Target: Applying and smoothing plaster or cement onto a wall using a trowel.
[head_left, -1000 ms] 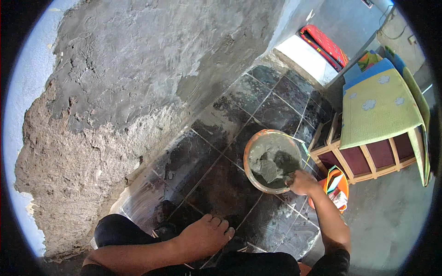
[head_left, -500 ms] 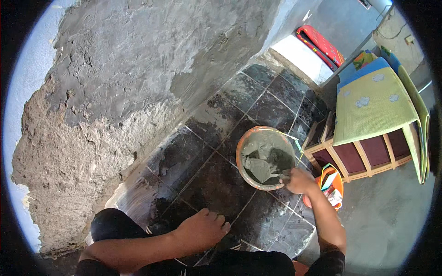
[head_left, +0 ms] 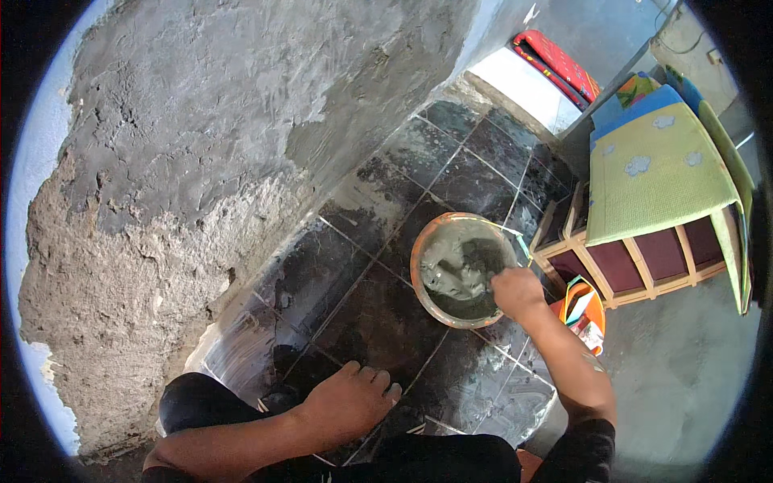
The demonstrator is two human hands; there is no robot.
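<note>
My right hand (head_left: 518,291) is closed round the handle of a trowel, at the right rim of a round orange-rimmed bucket (head_left: 418,272). Wet grey mortar (head_left: 455,266) lies inside the bucket, heaped and smeared, with the trowel's blade down in it. The fist hides the trowel's handle, and mortar covers most of the blade. My left hand (head_left: 346,400) hangs over the dark tiles near my knees, back upward and fingers curled in. Nothing shows in it, and its forearm crosses my left leg.
A partly plastered wall (head_left: 241,105), with rough bare patches low down, runs along the left. Right of the bucket are an orange container (head_left: 594,314) of small items and a wooden frame (head_left: 616,302) draped with a green mat (head_left: 668,177). A red folded cloth (head_left: 560,64) lies farther back.
My right hand has moved slightly up with the trowel. Its blade, seen flat earlier, has now sunk into the mortar, which has shifted. My left hand stays about where it was.
</note>
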